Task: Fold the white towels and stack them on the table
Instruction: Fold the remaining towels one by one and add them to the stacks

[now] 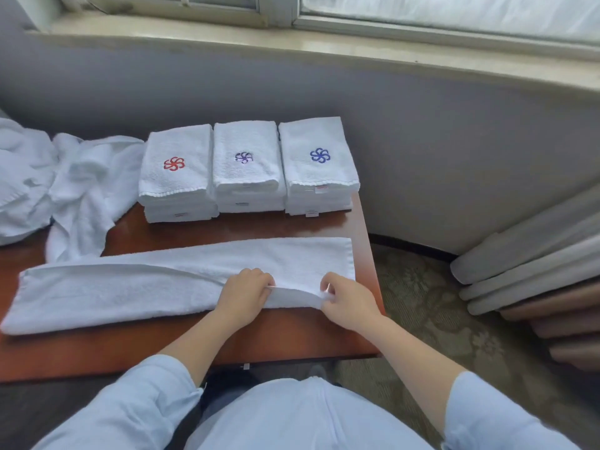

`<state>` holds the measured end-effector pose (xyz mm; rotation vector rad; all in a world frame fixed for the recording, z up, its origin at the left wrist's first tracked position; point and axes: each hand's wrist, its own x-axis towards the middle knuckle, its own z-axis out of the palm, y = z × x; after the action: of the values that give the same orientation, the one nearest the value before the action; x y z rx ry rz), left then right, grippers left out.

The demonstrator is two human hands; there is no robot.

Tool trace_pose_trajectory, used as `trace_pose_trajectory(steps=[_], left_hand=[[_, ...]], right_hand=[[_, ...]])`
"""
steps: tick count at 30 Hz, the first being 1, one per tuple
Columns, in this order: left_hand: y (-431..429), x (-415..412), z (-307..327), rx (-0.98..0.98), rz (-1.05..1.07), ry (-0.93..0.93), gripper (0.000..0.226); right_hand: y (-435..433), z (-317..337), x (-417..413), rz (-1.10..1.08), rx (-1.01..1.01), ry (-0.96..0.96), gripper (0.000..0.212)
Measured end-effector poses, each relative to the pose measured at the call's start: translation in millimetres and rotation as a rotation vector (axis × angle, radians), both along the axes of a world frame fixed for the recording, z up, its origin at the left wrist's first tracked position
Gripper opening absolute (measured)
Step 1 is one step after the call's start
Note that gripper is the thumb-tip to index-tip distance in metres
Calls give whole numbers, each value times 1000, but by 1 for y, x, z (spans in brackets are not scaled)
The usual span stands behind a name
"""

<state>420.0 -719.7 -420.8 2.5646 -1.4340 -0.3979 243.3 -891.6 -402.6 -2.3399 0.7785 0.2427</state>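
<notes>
Where the forearms cross the near edge of the table, pale blue sleeves are seen ending near the elbows. The tabletop is noted as reddish-brown wood.

Just beyond that edge a long white towel is laid flat, folded lengthwise into a strip and stretched from the left side of the table almost to its right edge. Toward the right end, the near flap is raised slightly off the layer beneath. The flap's hem is pinched by the left hand, with fingers curled over it. The same hem is pinched by the right hand between thumb and fingertips, closer to the right edge. A short span of lifted cloth is held between the two.

Along the far edge three piles of folded towels are set side by side, close together:
- red-emblem stack, on the left
- purple-emblem stack, in the middle
- blue-emblem stack, at the far right corner

At the far left corner a heap of unfolded towels is piled, one end trailed onto the wood beside the red-emblem stack.

Behind the table a grey wall and a windowsill are seen. Past the right edge, patterned carpet and curtain folds are recorded.
</notes>
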Motion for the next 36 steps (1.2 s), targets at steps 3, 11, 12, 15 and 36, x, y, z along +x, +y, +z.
trace_pose_trajectory(steps=[3, 11, 12, 15, 36], left_hand=[[-14, 9, 10, -65, 86, 23, 18], [-57, 31, 16, -83, 173, 25, 18], [-61, 34, 15, -61, 156, 21, 18], [-71, 37, 7, -3, 70, -1, 21], [-102, 29, -2, 237, -120, 443, 57]], right_hand=[[-22, 10, 11, -240, 142, -123, 24], [-56, 8, 36, -561, 272, -280, 18], [-58, 5, 36, -572, 276, -255, 21], [-61, -5, 36, -513, 252, -141, 46], [-92, -10, 53, -215, 112, 77, 15]])
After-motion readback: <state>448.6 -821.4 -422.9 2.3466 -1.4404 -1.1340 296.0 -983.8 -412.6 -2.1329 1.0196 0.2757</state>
